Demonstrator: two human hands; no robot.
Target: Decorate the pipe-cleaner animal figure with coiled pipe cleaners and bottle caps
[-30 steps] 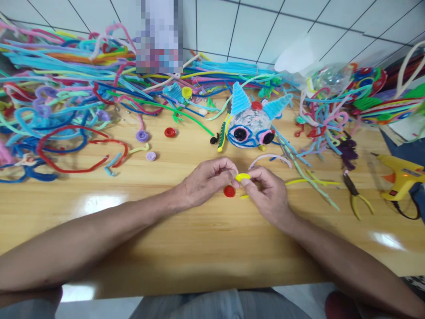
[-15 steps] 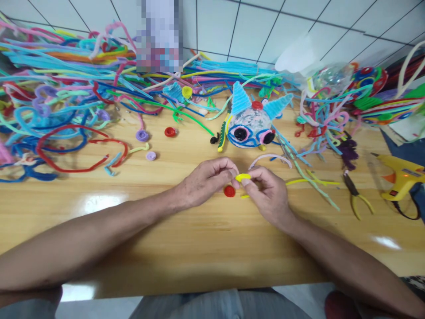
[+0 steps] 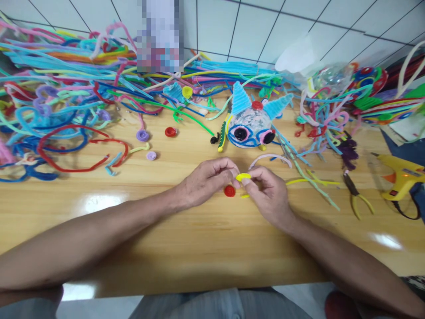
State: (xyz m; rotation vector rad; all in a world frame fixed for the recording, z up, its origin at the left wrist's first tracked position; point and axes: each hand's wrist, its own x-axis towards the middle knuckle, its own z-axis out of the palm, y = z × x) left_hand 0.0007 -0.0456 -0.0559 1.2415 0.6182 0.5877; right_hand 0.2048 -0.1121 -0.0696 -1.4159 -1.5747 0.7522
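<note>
the yellow pipe-cleaner coil (image 3: 243, 177) could unwind if the left hand (image 3: 210, 180) or right hand (image 3: 269, 193) slackens its grip (both, fingertips closed, pinch its edge).

You had free passage midway along the near edge of the tabletop (image 3: 212, 252); beyond your right hand (image 3: 270, 192), the blue-eared figure (image 3: 250, 116) obstructed the far edge

Prob. a craft wkshp: glue gun (image 3: 403, 173), pliers (image 3: 353, 190) & pipe cleaners (image 3: 89, 57) on tbl (image 3: 199, 248).
</note>
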